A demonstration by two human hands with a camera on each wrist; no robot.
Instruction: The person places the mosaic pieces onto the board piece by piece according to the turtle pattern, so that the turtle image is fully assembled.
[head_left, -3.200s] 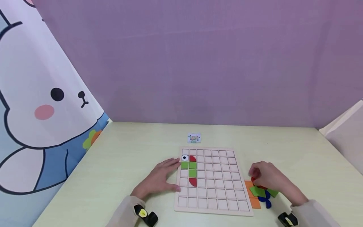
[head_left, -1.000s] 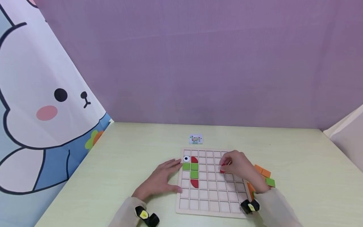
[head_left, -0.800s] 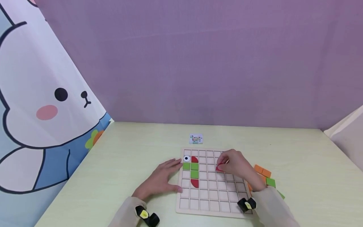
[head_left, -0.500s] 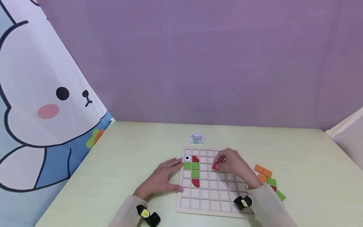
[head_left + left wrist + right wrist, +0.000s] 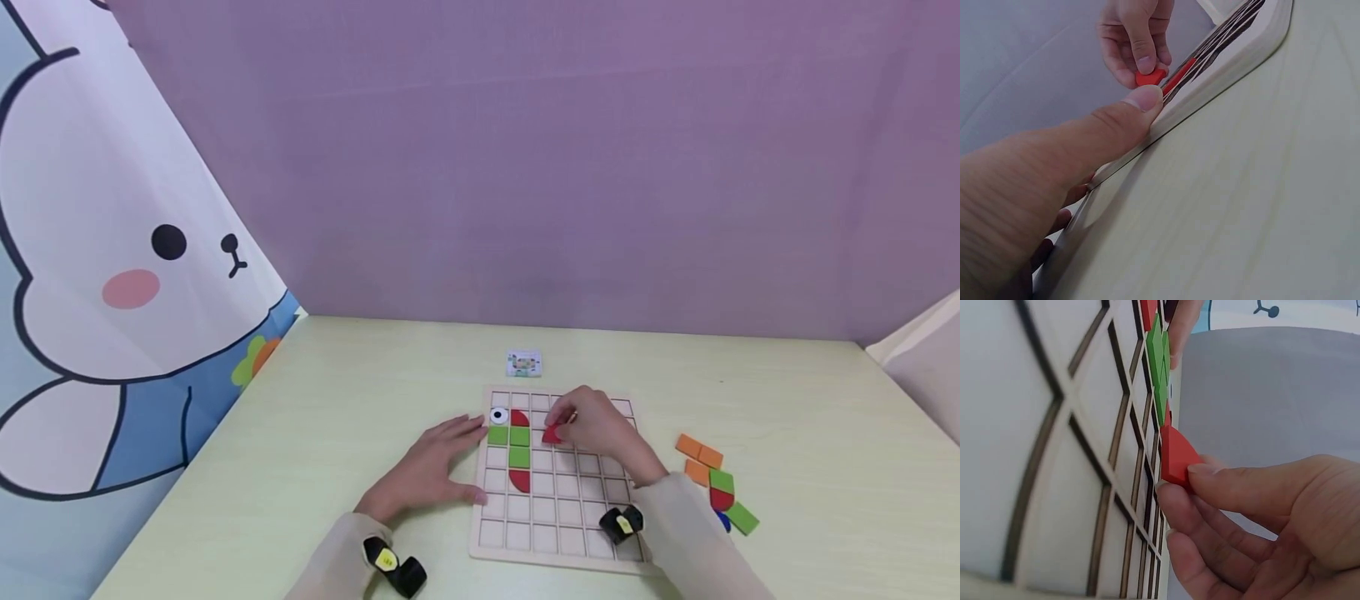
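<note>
My right hand pinches a red quarter-circle tile between thumb and fingertips, just over the wooden grid board. In the right wrist view the tile is tilted near the board's surface. At the board's left edge rests my left hand, thumb and fingers spread and touching the rim. Set in the left columns are a round eye tile, a red quarter-circle tile above, several green square tiles, and another red quarter-circle tile below.
Right of the board lie loose orange tiles, green tiles, a red piece and a partly hidden blue piece. A small printed card lies beyond the board. A purple partition stands behind the table.
My right hand has come from the loose pile onto the board with the red quarter-circle tile, then moved left toward the placed tiles. My left hand stays at the edge.
</note>
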